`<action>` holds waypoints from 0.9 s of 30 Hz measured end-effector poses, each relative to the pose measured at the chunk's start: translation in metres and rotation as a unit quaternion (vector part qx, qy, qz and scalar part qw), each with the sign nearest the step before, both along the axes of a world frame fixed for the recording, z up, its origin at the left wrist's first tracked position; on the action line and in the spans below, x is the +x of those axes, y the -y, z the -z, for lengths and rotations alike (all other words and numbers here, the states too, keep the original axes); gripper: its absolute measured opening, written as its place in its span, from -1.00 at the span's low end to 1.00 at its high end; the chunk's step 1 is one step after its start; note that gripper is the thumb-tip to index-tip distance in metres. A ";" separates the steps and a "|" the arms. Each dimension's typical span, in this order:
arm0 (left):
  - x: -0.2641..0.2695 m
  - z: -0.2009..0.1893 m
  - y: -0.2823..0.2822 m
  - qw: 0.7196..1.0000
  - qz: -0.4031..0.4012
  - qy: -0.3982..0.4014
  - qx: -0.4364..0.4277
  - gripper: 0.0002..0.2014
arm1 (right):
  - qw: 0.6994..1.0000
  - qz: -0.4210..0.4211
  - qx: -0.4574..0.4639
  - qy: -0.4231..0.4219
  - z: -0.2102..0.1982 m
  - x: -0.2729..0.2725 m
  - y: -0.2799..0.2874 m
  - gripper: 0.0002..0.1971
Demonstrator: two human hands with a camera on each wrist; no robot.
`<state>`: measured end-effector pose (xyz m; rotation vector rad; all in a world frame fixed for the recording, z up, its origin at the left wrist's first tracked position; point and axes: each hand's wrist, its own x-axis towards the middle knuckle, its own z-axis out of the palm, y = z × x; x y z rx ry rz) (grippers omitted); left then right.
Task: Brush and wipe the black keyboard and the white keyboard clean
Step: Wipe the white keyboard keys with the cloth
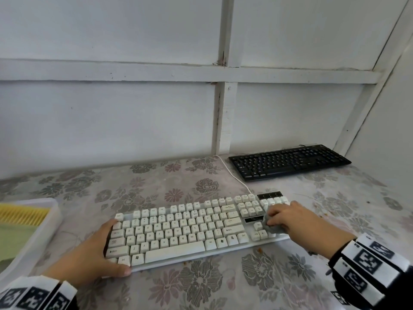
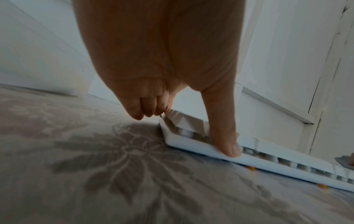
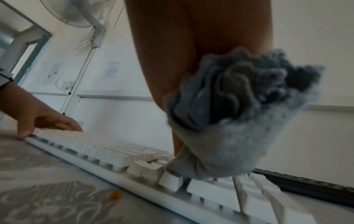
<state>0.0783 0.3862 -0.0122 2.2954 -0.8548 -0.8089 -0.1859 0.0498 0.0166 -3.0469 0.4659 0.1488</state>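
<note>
The white keyboard (image 1: 178, 229) lies across the middle of the flowered table. My left hand (image 1: 89, 251) holds its left end, thumb (image 2: 228, 145) pressed on the front rim and fingers curled at the far left corner. My right hand (image 1: 288, 217) grips a bunched grey cloth (image 1: 271, 228) and presses it on the number pad at the keyboard's right end. In the right wrist view the cloth (image 3: 239, 113) sits on the right-hand keys of the white keyboard (image 3: 134, 163). The black keyboard (image 1: 288, 163) rests at the back right by the wall, untouched.
A clear tray (image 1: 51, 222) at the left edge holds a yellow brush (image 1: 22, 214) and a green cloth (image 1: 15, 240). The white cable (image 1: 232, 173) runs back to the wall. Orange crumbs (image 1: 260, 249) lie by the keyboard's front edge. A wall closes the back and right.
</note>
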 end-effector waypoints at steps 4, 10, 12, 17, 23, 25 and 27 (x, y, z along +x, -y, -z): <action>0.001 0.001 0.000 1.000 0.003 0.001 0.013 0.59 | 1.000 -0.005 0.000 -0.005 -0.007 0.001 0.002 -0.72; 0.001 0.002 -0.001 1.000 0.003 0.005 0.019 0.60 | 0.999 0.021 0.045 0.023 -0.014 -0.009 0.004 -0.73; 0.001 0.003 -0.002 1.000 0.002 0.008 0.023 0.60 | 0.996 0.041 0.066 0.042 -0.010 -0.011 0.007 -0.73; 0.002 0.002 -0.002 1.000 0.004 0.010 0.022 0.58 | 0.994 0.080 0.053 0.044 -0.008 -0.021 0.017 -0.71; 0.001 0.001 -0.002 1.000 0.005 0.005 0.018 0.55 | 0.990 0.138 0.021 0.026 -0.007 -0.037 0.040 -0.69; 0.001 0.001 -0.002 1.000 0.004 0.002 0.013 0.55 | 0.988 0.154 0.001 0.020 -0.007 -0.033 0.041 -0.72; 0.000 0.001 -0.002 1.000 0.006 0.004 0.011 0.56 | 0.984 0.171 -0.018 0.052 -0.010 -0.027 0.040 -0.74</action>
